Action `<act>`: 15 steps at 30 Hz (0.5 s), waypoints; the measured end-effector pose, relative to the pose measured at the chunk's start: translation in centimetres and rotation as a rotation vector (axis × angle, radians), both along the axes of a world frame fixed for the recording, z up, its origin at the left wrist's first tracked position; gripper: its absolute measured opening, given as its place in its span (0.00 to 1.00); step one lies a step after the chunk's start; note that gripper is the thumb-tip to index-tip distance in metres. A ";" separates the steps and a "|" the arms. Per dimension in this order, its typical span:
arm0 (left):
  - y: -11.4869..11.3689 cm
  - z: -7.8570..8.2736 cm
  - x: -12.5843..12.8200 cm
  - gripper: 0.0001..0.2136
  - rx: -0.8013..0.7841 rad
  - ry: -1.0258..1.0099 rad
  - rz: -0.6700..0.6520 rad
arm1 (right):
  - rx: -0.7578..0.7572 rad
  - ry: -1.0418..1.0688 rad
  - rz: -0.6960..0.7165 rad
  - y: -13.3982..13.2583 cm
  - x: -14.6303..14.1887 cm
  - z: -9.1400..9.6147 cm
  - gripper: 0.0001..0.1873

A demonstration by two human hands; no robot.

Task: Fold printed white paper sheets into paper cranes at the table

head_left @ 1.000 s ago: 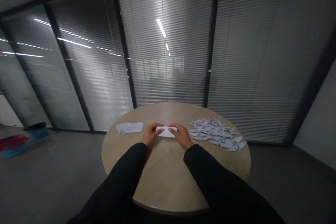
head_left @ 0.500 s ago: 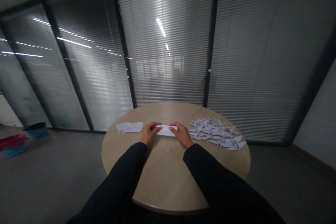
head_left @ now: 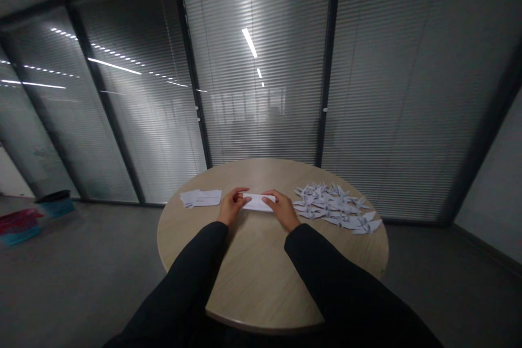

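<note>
A white folded sheet of paper [head_left: 258, 202] lies on the round wooden table [head_left: 261, 272] in front of me. My left hand [head_left: 232, 205] pinches its left end, fingers curled over the edge. My right hand [head_left: 282, 209] grips its right end the same way. Both arms are in black sleeves. To the right lies a heap of several folded white paper cranes [head_left: 337, 207]. A small stack of white sheets [head_left: 202, 197] lies to the left of my left hand.
Glass walls with closed blinds [head_left: 261, 65] stand behind the table. Blue and red bins [head_left: 28, 216] sit on the grey floor at far left. The table's near edge is close to my body.
My hands have shifted only slightly on the folded paper; my left fingers are lifted a little at the fold. Nothing else has moved.
</note>
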State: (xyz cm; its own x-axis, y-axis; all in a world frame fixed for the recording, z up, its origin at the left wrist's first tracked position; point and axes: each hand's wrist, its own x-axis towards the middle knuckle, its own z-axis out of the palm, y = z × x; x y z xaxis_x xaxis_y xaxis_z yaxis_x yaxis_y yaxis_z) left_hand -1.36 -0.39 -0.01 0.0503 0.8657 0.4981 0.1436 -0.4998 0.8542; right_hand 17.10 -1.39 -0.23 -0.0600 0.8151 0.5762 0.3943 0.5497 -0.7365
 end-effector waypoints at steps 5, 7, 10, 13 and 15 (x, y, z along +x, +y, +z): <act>-0.1 0.0 -0.1 0.22 0.019 -0.004 -0.015 | -0.018 0.004 -0.008 0.0 0.1 0.1 0.16; 0.0 0.0 -0.2 0.21 0.031 0.011 0.002 | -0.032 0.040 0.019 -0.1 0.0 0.1 0.16; 0.1 -0.1 -0.4 0.18 0.035 0.033 0.014 | -0.066 0.104 0.075 -0.3 -0.1 0.2 0.16; 0.1 -0.1 -0.5 0.18 0.019 0.040 0.011 | -0.085 0.140 0.107 -0.3 -0.1 0.2 0.16; 0.0 -0.1 -0.5 0.18 0.022 0.040 0.014 | -0.085 0.149 0.107 -0.2 -0.1 0.1 0.16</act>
